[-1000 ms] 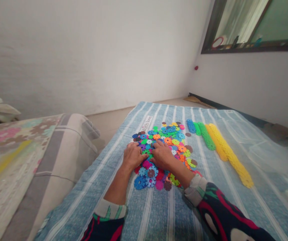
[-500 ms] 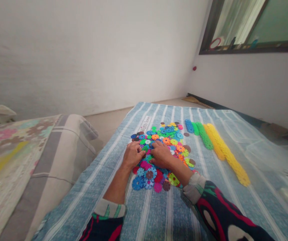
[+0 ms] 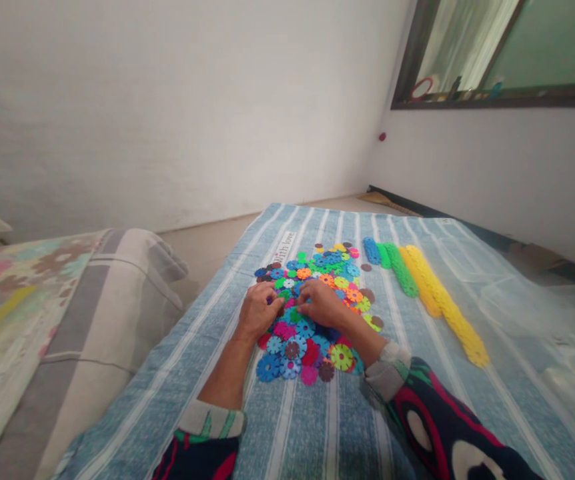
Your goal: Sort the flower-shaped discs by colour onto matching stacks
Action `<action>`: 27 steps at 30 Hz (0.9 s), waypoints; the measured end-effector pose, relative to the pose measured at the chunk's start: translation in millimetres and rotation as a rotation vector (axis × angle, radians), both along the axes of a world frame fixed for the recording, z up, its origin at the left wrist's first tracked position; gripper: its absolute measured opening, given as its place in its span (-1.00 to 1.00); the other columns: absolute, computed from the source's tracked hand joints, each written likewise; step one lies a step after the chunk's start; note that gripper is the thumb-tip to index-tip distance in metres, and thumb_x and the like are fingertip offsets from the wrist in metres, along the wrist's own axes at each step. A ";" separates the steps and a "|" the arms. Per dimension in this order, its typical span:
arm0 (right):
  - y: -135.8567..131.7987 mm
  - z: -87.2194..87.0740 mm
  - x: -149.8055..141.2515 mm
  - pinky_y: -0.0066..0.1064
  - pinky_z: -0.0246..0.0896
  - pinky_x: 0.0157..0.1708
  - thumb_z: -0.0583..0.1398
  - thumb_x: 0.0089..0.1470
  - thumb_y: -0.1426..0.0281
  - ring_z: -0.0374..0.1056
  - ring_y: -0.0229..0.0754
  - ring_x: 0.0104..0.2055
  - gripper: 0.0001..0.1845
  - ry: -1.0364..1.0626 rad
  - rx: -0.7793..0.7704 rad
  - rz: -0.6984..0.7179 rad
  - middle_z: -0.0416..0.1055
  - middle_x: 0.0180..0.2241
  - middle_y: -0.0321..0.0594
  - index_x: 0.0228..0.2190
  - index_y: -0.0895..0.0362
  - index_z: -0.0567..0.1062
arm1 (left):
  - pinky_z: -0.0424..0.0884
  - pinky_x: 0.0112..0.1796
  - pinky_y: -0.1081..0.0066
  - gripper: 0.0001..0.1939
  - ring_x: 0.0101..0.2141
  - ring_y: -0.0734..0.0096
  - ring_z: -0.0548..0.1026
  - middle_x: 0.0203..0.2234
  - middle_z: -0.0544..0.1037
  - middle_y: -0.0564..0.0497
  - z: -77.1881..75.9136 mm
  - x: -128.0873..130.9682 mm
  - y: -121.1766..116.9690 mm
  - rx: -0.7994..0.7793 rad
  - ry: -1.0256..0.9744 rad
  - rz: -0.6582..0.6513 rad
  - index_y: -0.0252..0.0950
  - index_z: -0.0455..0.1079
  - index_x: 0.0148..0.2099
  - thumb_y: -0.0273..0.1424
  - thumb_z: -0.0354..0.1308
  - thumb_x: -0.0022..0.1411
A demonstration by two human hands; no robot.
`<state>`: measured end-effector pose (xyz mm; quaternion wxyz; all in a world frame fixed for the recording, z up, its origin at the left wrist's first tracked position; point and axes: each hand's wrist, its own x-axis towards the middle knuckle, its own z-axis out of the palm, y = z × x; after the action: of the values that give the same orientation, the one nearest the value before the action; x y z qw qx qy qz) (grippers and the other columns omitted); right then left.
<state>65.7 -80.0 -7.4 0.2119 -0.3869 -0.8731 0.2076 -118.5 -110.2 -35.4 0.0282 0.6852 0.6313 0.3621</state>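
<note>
Shifted left hand (image 3: 258,310) and right hand (image 3: 323,303) slightly, baring more discs (image 3: 305,327) mid-frame, within reach. Cannot tell any grasp within curled fingers (image 3: 309,289).

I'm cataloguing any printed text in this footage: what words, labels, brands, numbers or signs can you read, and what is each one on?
"With love": lettering on the blue striped cloth, near its far left side.
Too small to read: a dark mark near the cloth's far right corner.
Too blurred to read: a faint mark on the clear plastic at right.
</note>
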 end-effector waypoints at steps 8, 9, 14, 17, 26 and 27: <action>47.0 18.9 94.0 -0.41 0.22 -0.17 0.24 -0.08 0.52 0.40 -0.20 -0.25 -0.90 0.246 0.065 -0.218 0.50 -0.38 -0.26 -0.54 0.14 0.56 | 0.35 0.01 0.25 -0.76 -0.13 0.20 0.50 -0.30 0.60 -0.05 0.3 -7.2 7.3 0.003 -0.002 -0.024 -0.21 0.31 -0.60 -0.24 0.07 0.02; 52.7 19.7 113.9 -0.40 0.22 -0.19 0.23 -0.08 0.52 0.40 -0.20 -0.26 -0.90 0.188 0.098 -0.289 0.50 -0.38 -0.24 -0.54 0.14 0.56 | 0.34 0.02 0.24 -0.76 -0.12 0.20 0.50 -0.29 0.60 -0.06 -0.2 -7.8 8.2 -0.001 -0.008 -0.023 -0.21 0.31 -0.60 -0.24 0.06 0.02; 64.9 12.0 205.0 -0.36 0.22 -0.18 0.22 -0.10 0.53 0.40 -0.13 -0.25 -0.89 -0.037 0.159 -0.451 0.51 -0.38 -0.17 -0.54 0.16 0.57 | 0.31 0.04 0.20 -0.76 -0.09 0.13 0.48 -0.23 0.60 -0.11 -3.9 -8.8 10.8 -0.033 -0.027 0.015 -0.22 0.31 -0.61 -0.22 0.05 -0.01; 63.6 3.5 237.1 -0.38 0.22 -0.17 0.21 -0.10 0.52 0.41 -0.15 -0.27 -0.88 -0.082 0.147 -0.473 0.52 -0.39 -0.18 -0.54 0.15 0.57 | 0.31 0.04 0.21 -0.74 -0.11 0.13 0.49 -0.22 0.60 -0.10 -5.9 -9.7 11.4 -0.048 -0.017 0.024 -0.22 0.32 -0.61 -0.20 0.04 -0.01; 64.0 -9.5 255.2 -0.45 0.21 -0.12 0.20 -0.03 0.48 0.41 -0.18 -0.19 -0.85 -0.185 0.094 -0.468 0.54 -0.28 -0.17 -0.42 0.14 0.61 | 0.38 -0.03 0.24 -0.70 -0.20 0.16 0.52 -0.30 0.62 -0.06 -3.2 -10.7 10.7 0.010 0.028 0.000 -0.20 0.31 -0.62 -0.16 0.02 0.04; 64.4 -10.2 254.9 -0.45 0.20 -0.12 0.20 -0.03 0.48 0.41 -0.17 -0.18 -0.84 -0.198 0.091 -0.474 0.54 -0.27 -0.18 -0.41 0.14 0.61 | 0.38 -0.04 0.24 -0.69 -0.20 0.16 0.52 -0.30 0.62 -0.06 -2.9 -10.6 10.6 0.016 0.032 0.001 -0.20 0.31 -0.62 -0.16 0.02 0.04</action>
<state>320.6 -15.6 -17.5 0.1851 -0.5892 -0.7830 0.0738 -129.1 -99.6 -38.4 0.0125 0.6909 0.6292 0.3559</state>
